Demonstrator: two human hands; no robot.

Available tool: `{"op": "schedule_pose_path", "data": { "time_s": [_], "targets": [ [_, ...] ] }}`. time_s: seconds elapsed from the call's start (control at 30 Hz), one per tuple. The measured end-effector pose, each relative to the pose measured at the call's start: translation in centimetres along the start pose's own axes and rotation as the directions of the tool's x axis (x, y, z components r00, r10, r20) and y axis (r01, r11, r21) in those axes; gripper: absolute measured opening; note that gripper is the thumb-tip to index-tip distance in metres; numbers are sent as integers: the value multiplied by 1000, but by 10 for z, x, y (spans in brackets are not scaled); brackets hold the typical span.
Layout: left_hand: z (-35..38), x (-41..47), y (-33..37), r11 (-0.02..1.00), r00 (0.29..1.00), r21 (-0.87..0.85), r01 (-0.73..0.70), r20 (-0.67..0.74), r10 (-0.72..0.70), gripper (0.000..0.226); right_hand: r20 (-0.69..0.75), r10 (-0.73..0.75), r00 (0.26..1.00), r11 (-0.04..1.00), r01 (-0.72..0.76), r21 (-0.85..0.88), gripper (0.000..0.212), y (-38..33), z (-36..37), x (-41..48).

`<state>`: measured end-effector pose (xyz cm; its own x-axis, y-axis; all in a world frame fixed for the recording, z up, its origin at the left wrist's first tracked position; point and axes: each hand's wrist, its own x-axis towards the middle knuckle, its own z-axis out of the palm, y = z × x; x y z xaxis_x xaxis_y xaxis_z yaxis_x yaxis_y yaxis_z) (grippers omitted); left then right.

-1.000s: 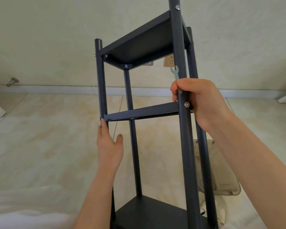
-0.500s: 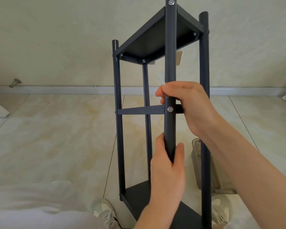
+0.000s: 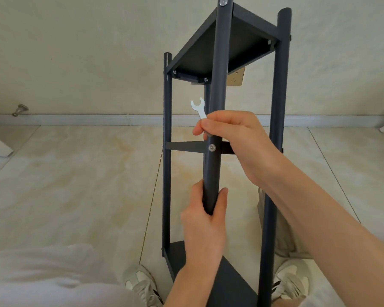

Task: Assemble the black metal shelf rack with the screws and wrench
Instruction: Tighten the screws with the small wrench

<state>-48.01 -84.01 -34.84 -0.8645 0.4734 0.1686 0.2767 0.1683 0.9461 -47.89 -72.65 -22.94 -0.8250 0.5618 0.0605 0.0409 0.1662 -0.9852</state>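
The black metal shelf rack (image 3: pixel 275 120) stands upright on the floor between my feet, with a top shelf, a thin middle shelf edge and a bottom shelf. My left hand (image 3: pixel 205 220) is wrapped around the near post (image 3: pixel 218 85) below the middle shelf. My right hand (image 3: pixel 235 138) rests against the same post just above a silver screw (image 3: pixel 212 147) and pinches a small white wrench (image 3: pixel 198 107), whose open jaw points up. Another screw (image 3: pixel 223 1) sits at the post's top.
A beige tiled floor (image 3: pixel 75 185) runs to a white baseboard and a cream wall with a socket (image 3: pixel 236 78). A metal doorstop (image 3: pixel 20 109) sits at the left wall. My shoes (image 3: pixel 142 284) flank the rack's base. A clear bin stands behind the right post.
The rack has turned so the near post faces me. My left hand went from the left post to the near post. The wrench now sticks up left of the post.
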Motion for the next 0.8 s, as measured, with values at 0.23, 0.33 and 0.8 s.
{"op": "schedule_pose_path", "data": {
  "time_s": [0.23,0.33,0.8],
  "targets": [
    [-9,7,-7,999,997,-24,-34,-63,33,41,58,-29,998,993,35,-109,25,3,3,2],
    [-14,10,-10,1000,997,-27,-13,-72,11,29,0,-42,999,999,42,14,26,3,3,-1],
    [-29,21,-19,991,994,-118,61,-81,-71,37,-296,-62,953,991,24,-131,22,77,29,-44]
  ]
}}
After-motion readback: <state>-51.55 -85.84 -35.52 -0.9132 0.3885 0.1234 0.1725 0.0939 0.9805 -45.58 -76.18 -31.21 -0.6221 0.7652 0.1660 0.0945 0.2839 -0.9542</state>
